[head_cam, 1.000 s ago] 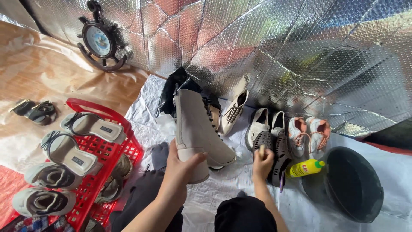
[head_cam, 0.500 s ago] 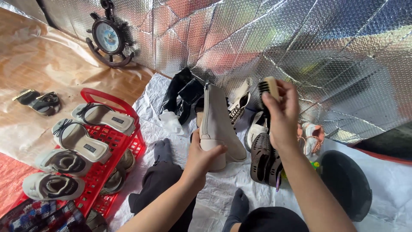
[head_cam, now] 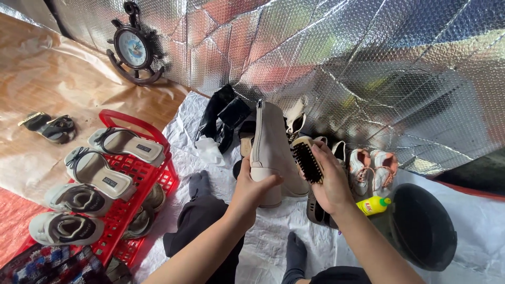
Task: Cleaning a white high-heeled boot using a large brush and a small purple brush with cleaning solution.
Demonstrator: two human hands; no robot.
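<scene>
The left hand [head_cam: 251, 190] is clamped on the heel end of a cream boot [head_cam: 271, 150], thumb across its near side, fingers wrapped behind. The boot stands upright over the middle of the white sheet [head_cam: 181, 134], its back seam facing the camera; its surface is pale and smooth, with a blocky heel below the hand. The right hand [head_cam: 330, 181] is closed around a brush [head_cam: 306, 158], whose dark bristles face the boot's right side, just beside it; whether they touch cannot be told. Behind the boot lie black boots [head_cam: 221, 113] by the foil wall [head_cam: 336, 63]. Pink-and-white sneakers [head_cam: 372, 165], a yellow bottle [head_cam: 372, 205] and a black basin [head_cam: 423, 226] sit toward the sheet's right edge. Off its left edge, a red basket [head_cam: 123, 210] carries sandals [head_cam: 97, 173].
</scene>
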